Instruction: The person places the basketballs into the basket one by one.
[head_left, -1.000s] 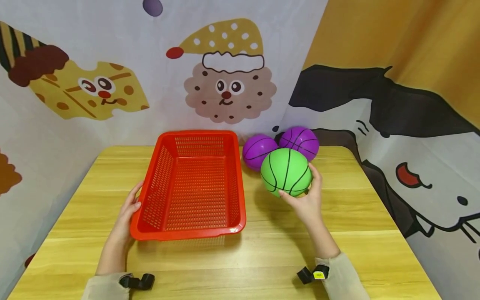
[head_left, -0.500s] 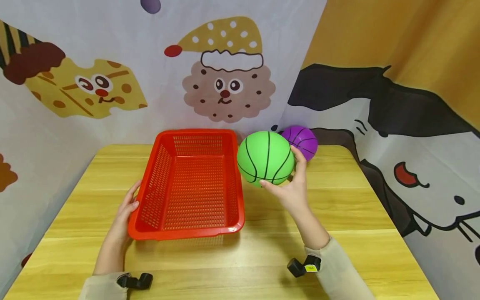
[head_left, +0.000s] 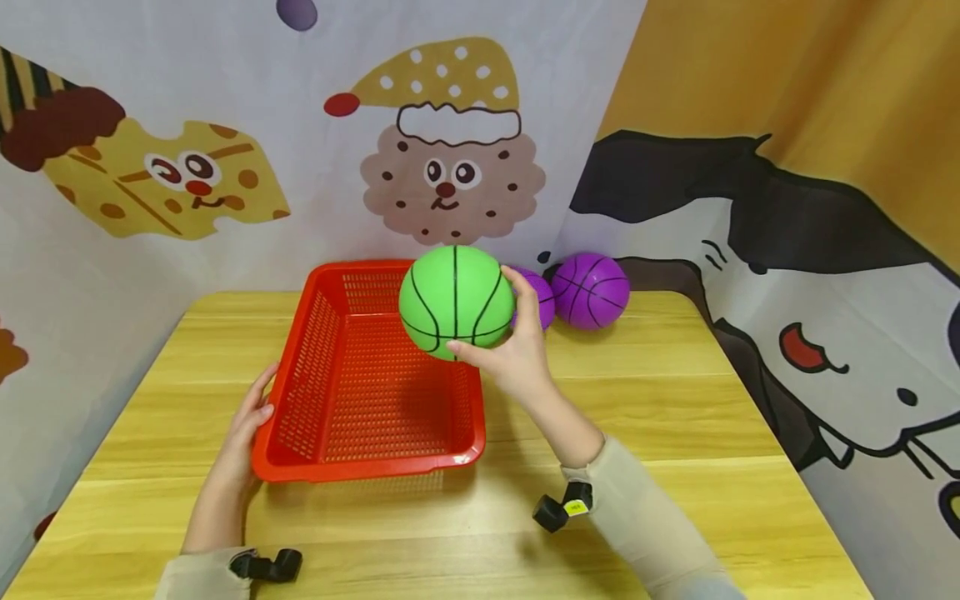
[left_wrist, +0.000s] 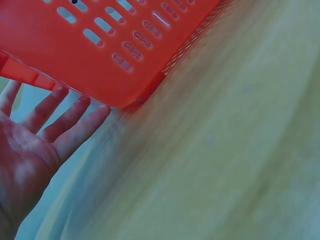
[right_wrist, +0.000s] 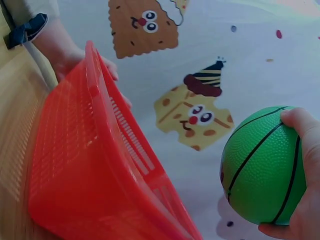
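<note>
My right hand (head_left: 517, 354) grips a small green basketball (head_left: 453, 292) with black lines, thumb below and fingers at its right side. The ball is in the air above the right back part of a red plastic basket (head_left: 367, 470), which has slotted walls. In the right wrist view, the green basketball (right_wrist: 260, 170) is to the right of the basket's rim. My left hand (head_left: 246, 425) rests at the basket's left side. The left wrist view shows that hand's extended fingers (left_wrist: 82, 125) with their tips against the basket's rim.
Two purple basketballs are at the table's back edge, right of the basket. One purple basketball (head_left: 591, 292) shows whole; the other purple basketball (head_left: 542, 300) is partly behind my right hand. A printed cloth (head_left: 300, 150) hangs behind the wooden table (head_left: 645, 492).
My right hand has carried the green basketball leftward, from in front of the purple balls to above the basket. The left hand and the basket have stayed nearly in place.
</note>
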